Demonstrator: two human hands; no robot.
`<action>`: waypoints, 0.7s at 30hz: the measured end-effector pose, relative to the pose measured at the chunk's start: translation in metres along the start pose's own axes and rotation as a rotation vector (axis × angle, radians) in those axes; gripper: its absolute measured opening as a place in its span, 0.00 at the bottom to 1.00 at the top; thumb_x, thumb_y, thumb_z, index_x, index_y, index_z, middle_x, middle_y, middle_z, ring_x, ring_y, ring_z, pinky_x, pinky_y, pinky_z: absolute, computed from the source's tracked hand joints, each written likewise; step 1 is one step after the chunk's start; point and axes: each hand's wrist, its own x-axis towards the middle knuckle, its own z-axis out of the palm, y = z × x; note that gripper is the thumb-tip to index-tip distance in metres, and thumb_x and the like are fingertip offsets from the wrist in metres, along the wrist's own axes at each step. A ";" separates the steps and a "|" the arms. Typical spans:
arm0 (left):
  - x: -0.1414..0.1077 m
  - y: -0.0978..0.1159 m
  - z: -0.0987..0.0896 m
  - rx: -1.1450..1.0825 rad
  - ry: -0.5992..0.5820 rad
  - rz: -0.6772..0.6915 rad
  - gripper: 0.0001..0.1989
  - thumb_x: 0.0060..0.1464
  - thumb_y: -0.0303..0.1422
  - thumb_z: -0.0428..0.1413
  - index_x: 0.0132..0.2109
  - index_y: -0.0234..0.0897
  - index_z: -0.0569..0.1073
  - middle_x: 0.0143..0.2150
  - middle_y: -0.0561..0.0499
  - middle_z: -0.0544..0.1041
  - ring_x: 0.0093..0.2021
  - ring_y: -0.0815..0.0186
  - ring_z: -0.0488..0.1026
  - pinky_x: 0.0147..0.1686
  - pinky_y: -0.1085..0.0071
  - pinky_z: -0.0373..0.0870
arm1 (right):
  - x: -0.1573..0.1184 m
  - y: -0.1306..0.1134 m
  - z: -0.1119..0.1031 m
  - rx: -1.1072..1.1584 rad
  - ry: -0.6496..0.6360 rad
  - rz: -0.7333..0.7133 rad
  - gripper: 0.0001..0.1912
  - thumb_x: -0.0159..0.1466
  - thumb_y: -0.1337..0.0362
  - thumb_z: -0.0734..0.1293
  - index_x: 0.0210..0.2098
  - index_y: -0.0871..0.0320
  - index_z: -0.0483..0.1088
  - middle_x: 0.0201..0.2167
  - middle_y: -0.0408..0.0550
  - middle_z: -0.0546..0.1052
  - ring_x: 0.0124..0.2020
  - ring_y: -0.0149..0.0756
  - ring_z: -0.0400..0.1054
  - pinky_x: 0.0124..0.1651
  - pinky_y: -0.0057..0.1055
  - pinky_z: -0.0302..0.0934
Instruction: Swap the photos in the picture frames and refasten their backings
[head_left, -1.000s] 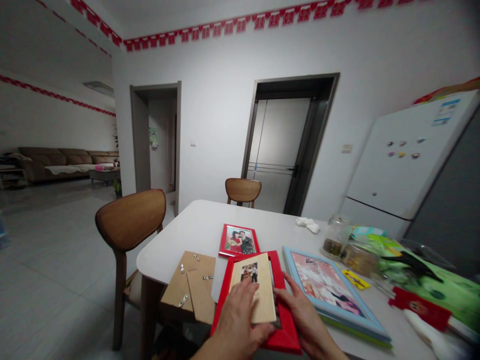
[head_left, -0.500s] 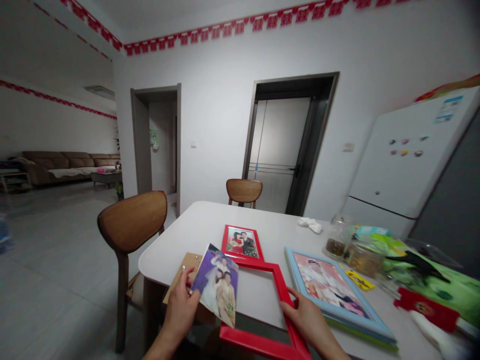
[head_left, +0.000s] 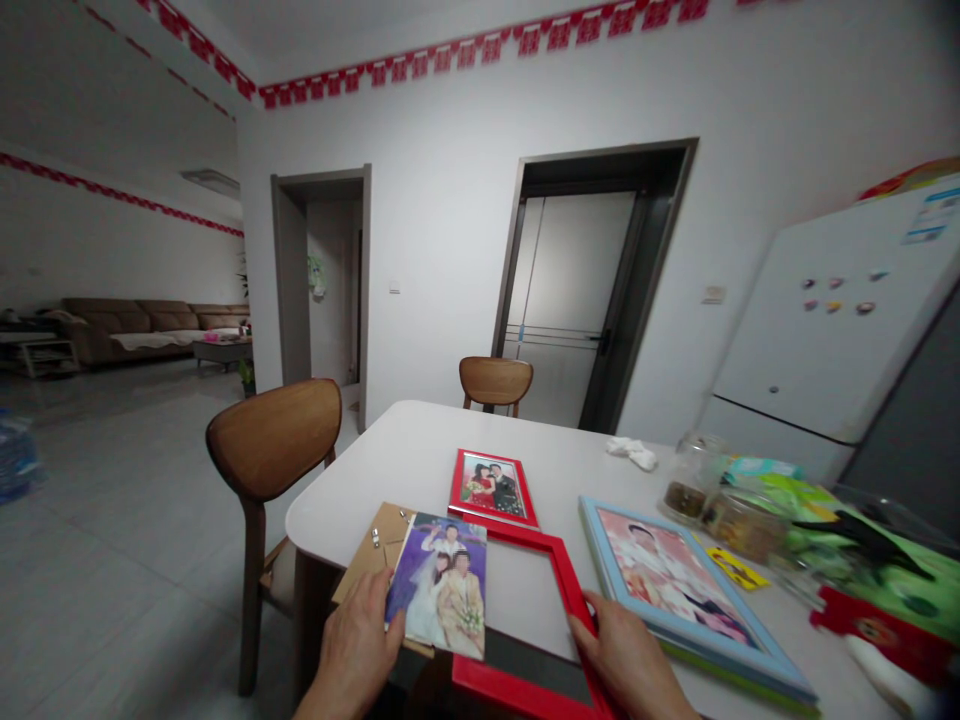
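Observation:
My left hand (head_left: 358,635) holds a wedding photo print (head_left: 442,585) by its left edge, thumb on its face. The print lies over a brown backing board (head_left: 367,545) with small metal clips and covers the left side of an empty red picture frame (head_left: 564,570). Closed round that frame's right bar is my right hand (head_left: 628,650); the frame overhangs the table's near edge. Just beyond, a smaller red-framed photo (head_left: 491,487) lies face up. Right of my right hand is a blue-framed picture (head_left: 679,575), resting on something green-edged.
On the white table (head_left: 420,440) are a crumpled tissue (head_left: 631,452), a glass jar (head_left: 686,485), a plastic tub (head_left: 742,520), a yellow packet (head_left: 736,568) and green bags (head_left: 877,560). Wooden chairs stand at the left (head_left: 277,440) and far side (head_left: 496,382).
My left hand has lowered the tilted photo print, so it now lies flatter over the backing board and frame. My right hand keeps its hold on the red frame. The view has shifted slightly left.

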 end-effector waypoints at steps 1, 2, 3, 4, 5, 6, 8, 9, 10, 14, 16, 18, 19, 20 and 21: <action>-0.001 0.003 0.000 0.014 0.002 0.030 0.23 0.46 0.32 0.47 0.51 0.34 0.63 0.50 0.43 0.67 0.50 0.58 0.62 0.47 0.66 0.58 | -0.001 -0.001 0.000 -0.017 0.017 0.004 0.20 0.56 0.61 0.54 0.42 0.64 0.66 0.38 0.59 0.73 0.38 0.44 0.67 0.41 0.34 0.57; -0.003 0.008 0.000 0.015 -0.012 0.070 0.24 0.44 0.32 0.48 0.51 0.34 0.63 0.51 0.43 0.65 0.52 0.58 0.60 0.49 0.65 0.55 | -0.002 -0.002 0.000 -0.029 0.039 0.005 0.20 0.56 0.60 0.54 0.43 0.63 0.66 0.39 0.58 0.72 0.39 0.44 0.67 0.40 0.35 0.57; -0.004 0.013 0.000 0.008 -0.044 0.118 0.26 0.43 0.32 0.49 0.52 0.35 0.62 0.53 0.44 0.63 0.53 0.58 0.57 0.52 0.65 0.52 | -0.002 -0.004 0.000 -0.035 0.063 0.002 0.20 0.56 0.60 0.54 0.43 0.62 0.66 0.40 0.57 0.71 0.39 0.44 0.66 0.40 0.35 0.57; -0.005 0.019 0.001 0.001 -0.091 0.172 0.28 0.40 0.31 0.50 0.53 0.36 0.61 0.55 0.45 0.60 0.55 0.58 0.55 0.54 0.64 0.49 | -0.002 -0.005 0.000 -0.035 0.083 -0.007 0.20 0.56 0.60 0.54 0.44 0.62 0.65 0.40 0.57 0.70 0.40 0.43 0.66 0.40 0.35 0.57; -0.006 0.025 0.002 -0.003 -0.147 0.224 0.30 0.38 0.30 0.51 0.54 0.37 0.60 0.57 0.46 0.57 0.57 0.58 0.52 0.55 0.63 0.47 | -0.002 -0.006 0.001 -0.029 0.096 -0.017 0.20 0.56 0.60 0.54 0.44 0.61 0.65 0.41 0.56 0.70 0.41 0.43 0.65 0.41 0.34 0.57; -0.006 0.032 0.004 0.001 -0.201 0.269 0.32 0.37 0.28 0.51 0.54 0.38 0.60 0.59 0.47 0.55 0.58 0.58 0.50 0.56 0.62 0.44 | -0.002 -0.007 0.001 -0.020 0.102 -0.024 0.19 0.56 0.60 0.54 0.44 0.61 0.65 0.41 0.56 0.70 0.41 0.42 0.65 0.42 0.34 0.56; -0.006 0.042 0.009 0.019 -0.271 0.330 0.33 0.36 0.26 0.50 0.55 0.38 0.59 0.59 0.48 0.53 0.59 0.58 0.47 0.56 0.60 0.42 | -0.002 -0.008 0.003 -0.002 0.094 -0.023 0.19 0.56 0.61 0.55 0.43 0.61 0.66 0.41 0.55 0.70 0.40 0.41 0.65 0.42 0.33 0.56; -0.005 0.045 0.013 0.030 -0.282 0.348 0.32 0.37 0.25 0.49 0.54 0.38 0.59 0.59 0.48 0.54 0.59 0.58 0.47 0.56 0.59 0.42 | -0.003 -0.007 0.005 0.006 0.088 -0.022 0.18 0.56 0.61 0.55 0.42 0.60 0.66 0.41 0.55 0.69 0.39 0.40 0.66 0.42 0.33 0.57; -0.003 0.047 0.017 0.041 -0.283 0.361 0.31 0.38 0.24 0.48 0.54 0.38 0.60 0.59 0.47 0.55 0.59 0.59 0.48 0.56 0.59 0.42 | -0.003 -0.007 0.006 0.013 0.088 -0.025 0.18 0.55 0.61 0.55 0.42 0.60 0.67 0.42 0.55 0.69 0.39 0.39 0.66 0.42 0.33 0.57; 0.006 0.044 0.026 0.040 -0.216 0.389 0.29 0.41 0.20 0.43 0.54 0.37 0.61 0.57 0.46 0.58 0.57 0.61 0.52 0.55 0.59 0.47 | -0.004 -0.005 0.007 0.022 0.150 -0.069 0.18 0.54 0.62 0.57 0.41 0.62 0.68 0.43 0.57 0.69 0.43 0.43 0.63 0.46 0.36 0.55; 0.013 0.041 0.022 -0.065 -0.111 0.404 0.27 0.43 0.21 0.42 0.53 0.36 0.62 0.55 0.46 0.61 0.56 0.62 0.55 0.54 0.61 0.51 | -0.005 -0.009 0.001 0.071 0.218 -0.102 0.19 0.53 0.62 0.58 0.41 0.62 0.68 0.43 0.57 0.68 0.45 0.44 0.61 0.49 0.38 0.52; 0.020 0.040 0.012 -0.263 0.044 0.368 0.23 0.46 0.23 0.42 0.51 0.37 0.65 0.52 0.47 0.65 0.53 0.63 0.60 0.53 0.64 0.54 | -0.005 -0.017 -0.006 0.206 0.258 -0.142 0.19 0.53 0.61 0.57 0.42 0.62 0.67 0.44 0.56 0.69 0.47 0.43 0.60 0.51 0.38 0.51; 0.023 0.042 0.006 -0.391 0.117 0.318 0.21 0.48 0.26 0.42 0.50 0.37 0.66 0.51 0.48 0.68 0.52 0.63 0.62 0.53 0.65 0.56 | -0.006 -0.023 -0.009 0.303 0.246 -0.155 0.19 0.54 0.60 0.57 0.42 0.62 0.67 0.44 0.55 0.69 0.46 0.42 0.61 0.50 0.38 0.52; 0.025 0.045 0.001 -0.536 0.173 0.250 0.18 0.50 0.28 0.43 0.48 0.37 0.67 0.48 0.48 0.70 0.50 0.62 0.64 0.51 0.65 0.58 | -0.006 -0.030 -0.011 0.415 0.206 -0.160 0.20 0.54 0.59 0.56 0.42 0.62 0.66 0.42 0.55 0.70 0.44 0.41 0.62 0.48 0.37 0.54; 0.026 0.050 -0.003 -0.696 0.206 0.171 0.17 0.51 0.32 0.44 0.47 0.37 0.68 0.46 0.48 0.72 0.48 0.61 0.66 0.50 0.65 0.60 | -0.007 -0.037 -0.011 0.535 0.147 -0.151 0.20 0.55 0.58 0.56 0.43 0.61 0.66 0.41 0.54 0.71 0.42 0.39 0.64 0.46 0.36 0.56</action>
